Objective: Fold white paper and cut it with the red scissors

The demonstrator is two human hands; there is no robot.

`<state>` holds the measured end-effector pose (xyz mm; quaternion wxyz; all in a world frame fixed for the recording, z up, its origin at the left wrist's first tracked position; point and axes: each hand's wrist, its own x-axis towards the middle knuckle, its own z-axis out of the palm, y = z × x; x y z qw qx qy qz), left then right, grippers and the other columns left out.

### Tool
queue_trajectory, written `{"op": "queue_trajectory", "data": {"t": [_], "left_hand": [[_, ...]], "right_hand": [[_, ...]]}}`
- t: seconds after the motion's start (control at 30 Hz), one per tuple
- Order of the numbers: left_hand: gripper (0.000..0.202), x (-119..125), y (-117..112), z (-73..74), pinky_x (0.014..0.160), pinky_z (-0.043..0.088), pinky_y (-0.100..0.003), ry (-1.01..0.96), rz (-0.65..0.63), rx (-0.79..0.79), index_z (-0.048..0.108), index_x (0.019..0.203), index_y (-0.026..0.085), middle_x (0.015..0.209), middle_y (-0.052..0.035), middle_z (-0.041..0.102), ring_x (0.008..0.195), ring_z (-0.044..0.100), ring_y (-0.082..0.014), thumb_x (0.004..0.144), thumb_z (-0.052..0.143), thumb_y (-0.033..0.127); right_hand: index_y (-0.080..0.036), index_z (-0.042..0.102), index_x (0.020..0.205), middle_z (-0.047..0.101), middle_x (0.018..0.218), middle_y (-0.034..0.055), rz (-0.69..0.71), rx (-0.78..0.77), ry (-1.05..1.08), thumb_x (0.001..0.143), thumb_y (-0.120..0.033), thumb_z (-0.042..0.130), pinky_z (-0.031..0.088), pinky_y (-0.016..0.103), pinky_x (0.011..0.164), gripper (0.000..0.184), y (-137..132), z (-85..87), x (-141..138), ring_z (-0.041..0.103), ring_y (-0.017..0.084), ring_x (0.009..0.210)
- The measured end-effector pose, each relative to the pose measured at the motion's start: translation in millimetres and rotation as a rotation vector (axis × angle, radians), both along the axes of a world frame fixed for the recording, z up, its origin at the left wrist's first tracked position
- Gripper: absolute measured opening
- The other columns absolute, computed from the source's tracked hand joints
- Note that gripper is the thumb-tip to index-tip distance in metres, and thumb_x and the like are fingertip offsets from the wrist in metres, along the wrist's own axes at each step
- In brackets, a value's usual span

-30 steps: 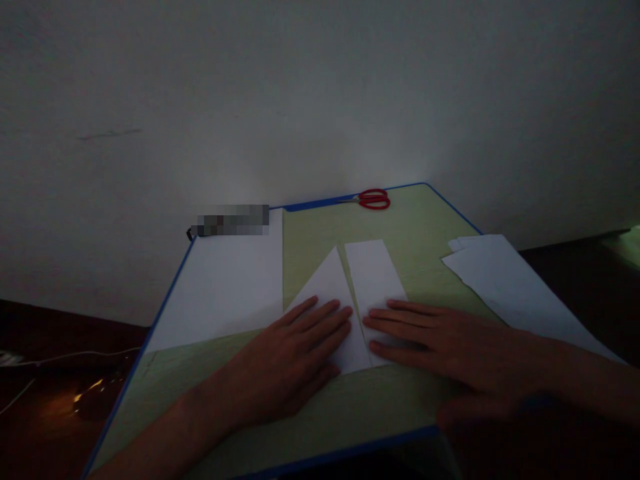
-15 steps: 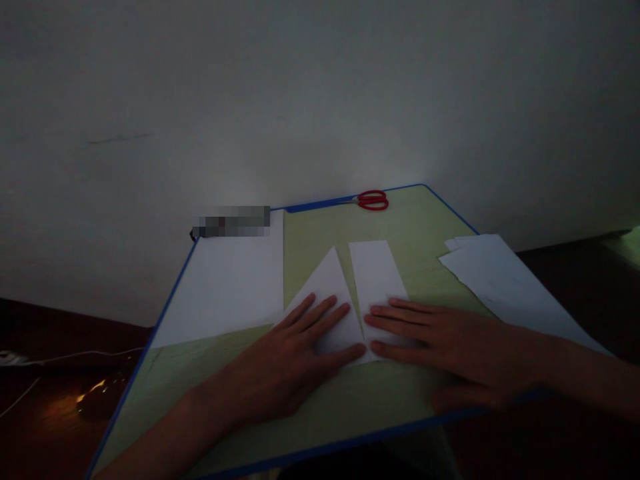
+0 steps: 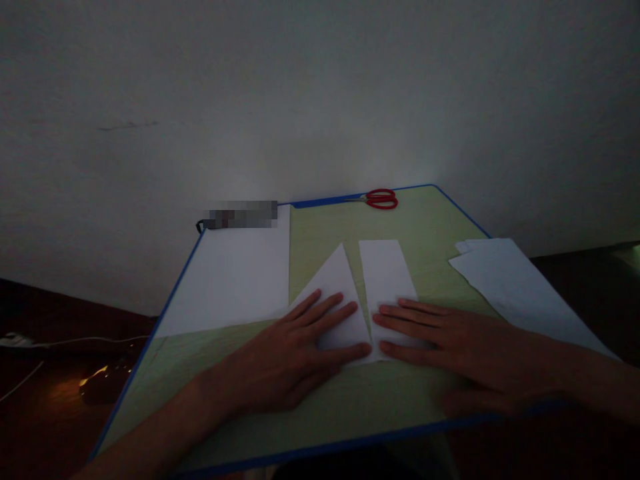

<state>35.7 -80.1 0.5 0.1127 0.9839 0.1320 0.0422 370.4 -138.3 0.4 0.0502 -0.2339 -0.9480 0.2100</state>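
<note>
Left hand (image 3: 300, 350) flat, grasping nothing, on triangle (image 3: 339, 277); right hand (image 3: 440, 337) likewise on strip (image 3: 387, 270). Gap ahead of hands has widened, so triangle, strip seem more separate.

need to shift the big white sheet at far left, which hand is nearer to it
Left. The left hand is beside the near right corner of the big white sheet, on the pointed paper; the right hand is farther right, on the flat-topped paper.

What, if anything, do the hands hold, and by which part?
Nothing appears gripped: the left hand lies flat on the pointed paper, and the right hand's fingers press or rest on the paper strip's near part.
</note>
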Motion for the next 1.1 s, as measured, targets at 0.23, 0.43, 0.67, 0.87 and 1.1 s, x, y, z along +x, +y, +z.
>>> {"op": "queue_trajectory", "data": {"t": [0.23, 0.43, 0.67, 0.87, 1.1], "left_hand": [[0.059, 0.2, -0.4, -3.0, 0.126, 0.022, -0.060, 0.015, -0.002, 0.015, 0.040, 0.155, 0.043, 0.173, -0.0008, 0.010, 0.157, 0.017, -0.0341, 0.101, 0.053, 0.024], [0.057, 0.6, 0.4, 0.1, 0.126, 0.022, -0.059, 0.014, -0.017, 0.052, 0.041, 0.155, 0.040, 0.173, -0.0024, 0.013, 0.157, 0.018, -0.0331, 0.101, 0.053, 0.025], [0.054, -3.3, -2.2, -0.2, 0.126, 0.024, -0.058, -0.009, -0.021, 0.082, 0.041, 0.156, 0.034, 0.171, -0.0067, 0.021, 0.157, 0.019, -0.0297, 0.103, 0.050, 0.027], [0.047, -10.2, -3.5, -6.1, 0.127, 0.025, -0.056, -0.088, -0.007, 0.074, 0.048, 0.151, 0.025, 0.165, -0.0094, 0.037, 0.156, 0.026, -0.0265, 0.104, 0.051, 0.030], [0.036, -15.9, -5.1, -2.7, 0.124, 0.035, -0.052, -0.159, 0.057, 0.067, 0.058, 0.140, 0.022, 0.152, -0.0088, 0.055, 0.148, 0.043, -0.0230, 0.105, 0.050, 0.028]], "right_hand": [[-0.024, 0.025, 0.163, 0.015, 0.171, 0.0079, -0.047, 0.004, -0.036, 0.094, -0.051, 0.065, 0.015, 0.049, 0.129, 0.085, -7.9, 4.4, 3.6, 0.016, 0.031, 0.157], [-0.021, 0.030, 0.162, 0.024, 0.169, 0.0110, -0.028, 0.067, 0.001, 0.094, -0.046, 0.066, 0.024, 0.049, 0.128, 0.080, -7.5, 12.2, 9.1, 0.022, 0.029, 0.156], [-0.020, 0.046, 0.153, 0.056, 0.151, 0.0119, -0.237, 0.320, 0.060, 0.098, -0.027, 0.059, 0.043, 0.050, 0.116, 0.057, -34.3, 4.5, -13.1, 0.052, 0.027, 0.139], [-0.017, 0.035, 0.160, 0.044, 0.161, 0.0157, -0.452, 0.390, -0.009, 0.096, -0.051, 0.062, 0.042, 0.054, 0.115, 0.078, -62.6, -12.2, -32.5, 0.043, 0.033, 0.145], [-0.026, 0.040, 0.158, 0.069, 0.136, 0.0075, -0.446, 0.421, 0.015, 0.097, -0.010, 0.053, 0.052, 0.042, 0.103, 0.064, -103.2, -22.7, -24.2, 0.064, 0.024, 0.120]]}}
